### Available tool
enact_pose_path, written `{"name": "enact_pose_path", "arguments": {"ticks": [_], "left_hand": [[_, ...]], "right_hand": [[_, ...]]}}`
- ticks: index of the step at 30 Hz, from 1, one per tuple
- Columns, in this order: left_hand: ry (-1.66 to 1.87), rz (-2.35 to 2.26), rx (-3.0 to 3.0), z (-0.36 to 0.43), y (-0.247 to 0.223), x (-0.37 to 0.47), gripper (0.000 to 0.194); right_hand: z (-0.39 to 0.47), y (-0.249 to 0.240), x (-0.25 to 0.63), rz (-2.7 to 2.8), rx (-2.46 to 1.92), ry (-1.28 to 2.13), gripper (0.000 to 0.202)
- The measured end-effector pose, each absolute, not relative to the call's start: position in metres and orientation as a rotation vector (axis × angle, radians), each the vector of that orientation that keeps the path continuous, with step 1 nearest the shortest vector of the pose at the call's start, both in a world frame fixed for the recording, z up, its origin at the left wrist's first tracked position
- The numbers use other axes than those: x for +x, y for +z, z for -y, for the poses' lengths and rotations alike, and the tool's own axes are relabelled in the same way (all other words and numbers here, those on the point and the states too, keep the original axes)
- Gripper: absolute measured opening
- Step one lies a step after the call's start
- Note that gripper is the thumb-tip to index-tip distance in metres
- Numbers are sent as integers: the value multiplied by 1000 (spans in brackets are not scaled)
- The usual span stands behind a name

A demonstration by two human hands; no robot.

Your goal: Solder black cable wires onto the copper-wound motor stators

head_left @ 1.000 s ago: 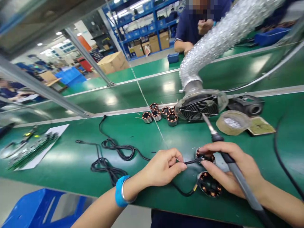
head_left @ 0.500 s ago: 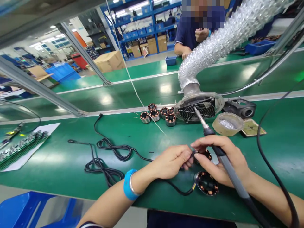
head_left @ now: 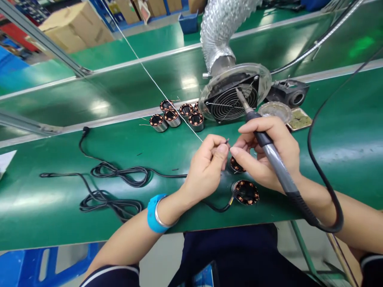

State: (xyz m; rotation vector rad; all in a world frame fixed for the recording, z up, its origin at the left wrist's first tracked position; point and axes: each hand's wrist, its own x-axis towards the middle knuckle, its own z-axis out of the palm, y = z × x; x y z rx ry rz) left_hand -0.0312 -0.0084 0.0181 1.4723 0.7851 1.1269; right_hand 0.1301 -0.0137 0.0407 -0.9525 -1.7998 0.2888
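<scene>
My left hand (head_left: 206, 167), with a blue band at the wrist, pinches the end of a black cable (head_left: 170, 175) whose coil lies to the left. My right hand (head_left: 269, 155) holds a soldering iron (head_left: 277, 163), tip pointing up and away. Its thumb and a finger almost meet my left fingertips at a small dark piece. Partly behind my right hand sits a copper-wound stator (head_left: 237, 164). Nearer the bench edge another stator (head_left: 247, 192) has a cable with coloured wires attached.
Several stators (head_left: 196, 120) stand beside a round fume fan (head_left: 233, 99) with a silver duct (head_left: 221, 32). A clear dish (head_left: 275, 111), a black holder (head_left: 287, 93) and a yellowish pad (head_left: 300, 118) are to its right. A second coiled cable (head_left: 110, 201) lies left.
The view has tilted down and shifted right, so the bench items appear higher and farther left. Both hands remain together, and the small dark piece between them now points upward.
</scene>
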Motion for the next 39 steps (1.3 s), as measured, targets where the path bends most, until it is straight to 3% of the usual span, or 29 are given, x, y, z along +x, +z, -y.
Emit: {"name": "enact_pose_path", "arguments": {"ticks": [7,17,22,30,39], "left_hand": [[963,-734,1077,6,18,-26,62],[402,-1086,1782,5,18,-61,43],[384,-1085,1851,12,21,-59,40],[465,-1079,1844,6,26,-62,35],[524,-800,1216,-2,13,-51,58]], "right_hand": [[23,22,124,1788,-961,201,47],[22,27,136,2043,-843,3,38],[17,28,127,2099,-661,-34,32],[8,29,144,2124,-837,-26,37],[4,19,144,2081,-795,-24,35]]}}
